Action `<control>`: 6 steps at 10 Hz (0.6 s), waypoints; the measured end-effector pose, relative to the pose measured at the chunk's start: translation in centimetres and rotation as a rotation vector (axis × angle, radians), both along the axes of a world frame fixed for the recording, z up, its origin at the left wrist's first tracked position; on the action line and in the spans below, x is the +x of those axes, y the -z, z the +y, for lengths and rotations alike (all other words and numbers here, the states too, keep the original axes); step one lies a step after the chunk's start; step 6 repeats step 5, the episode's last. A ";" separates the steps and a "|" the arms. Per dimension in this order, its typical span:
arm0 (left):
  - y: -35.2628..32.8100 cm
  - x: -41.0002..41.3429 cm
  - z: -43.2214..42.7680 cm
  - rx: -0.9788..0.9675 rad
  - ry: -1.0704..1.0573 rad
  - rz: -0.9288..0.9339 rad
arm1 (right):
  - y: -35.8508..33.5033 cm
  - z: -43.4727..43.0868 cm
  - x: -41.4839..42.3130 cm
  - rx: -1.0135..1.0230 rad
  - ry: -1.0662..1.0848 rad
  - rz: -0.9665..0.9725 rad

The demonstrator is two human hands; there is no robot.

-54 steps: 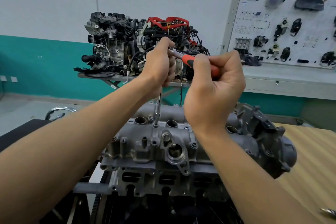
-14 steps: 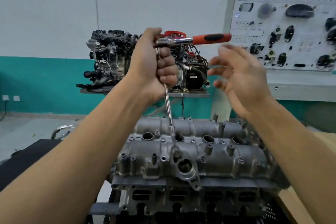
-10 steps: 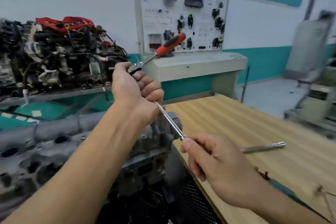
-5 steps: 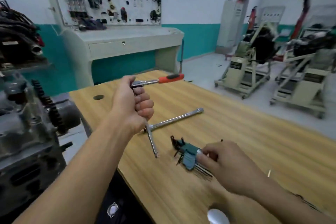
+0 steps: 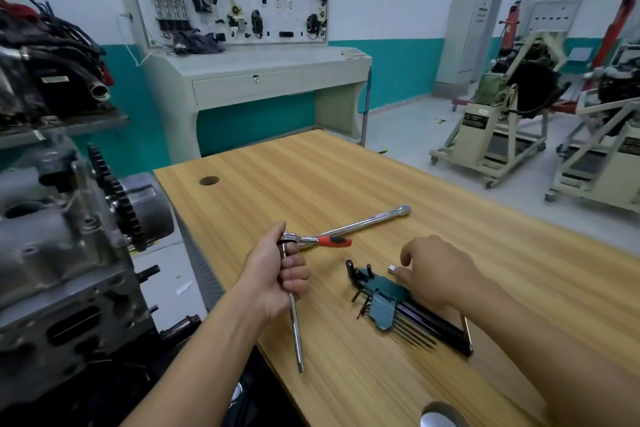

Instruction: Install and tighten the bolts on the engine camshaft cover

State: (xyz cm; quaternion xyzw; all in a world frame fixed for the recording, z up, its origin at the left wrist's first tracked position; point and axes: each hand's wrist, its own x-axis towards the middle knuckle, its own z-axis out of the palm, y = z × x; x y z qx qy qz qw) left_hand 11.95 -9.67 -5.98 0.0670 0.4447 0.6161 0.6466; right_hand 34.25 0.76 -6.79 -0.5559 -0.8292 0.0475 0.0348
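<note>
Left grip [image 5: 277, 274] clenches the ratchet [image 5: 325, 241], its extension tip kept free; right grip [image 5: 436, 270], released, reaches for a socket [image 5: 392, 269] on the table [image 5: 311, 177], likely for a swap.

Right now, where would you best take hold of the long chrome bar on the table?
Take the long chrome bar at mid-shaft, from above: it lies flat on the table, and its near end is hidden by the ratchet in the left hand.

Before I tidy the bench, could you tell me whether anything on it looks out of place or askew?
Only the hex key set: several keys splay crookedly from its teal holder. Nothing looks spilled or damaged.
</note>
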 end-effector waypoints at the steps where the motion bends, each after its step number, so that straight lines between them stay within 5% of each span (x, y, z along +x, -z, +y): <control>1: 1.5 0.6 0.8 -0.062 0.011 0.123 | -0.8 -0.4 0.3 0.040 0.021 0.077; 3: 1.3 1.4 0.7 -0.134 0.092 0.486 | -2.3 -2.8 -0.3 0.011 -0.047 0.294; 5: -1.6 -0.2 -5.6 -0.050 0.211 1.123 | -5.9 -7.1 -3.2 -0.101 -0.242 0.686; 6: -1.6 -0.2 -5.6 -0.050 0.211 1.123 | -5.9 -7.1 -3.2 -0.101 -0.242 0.686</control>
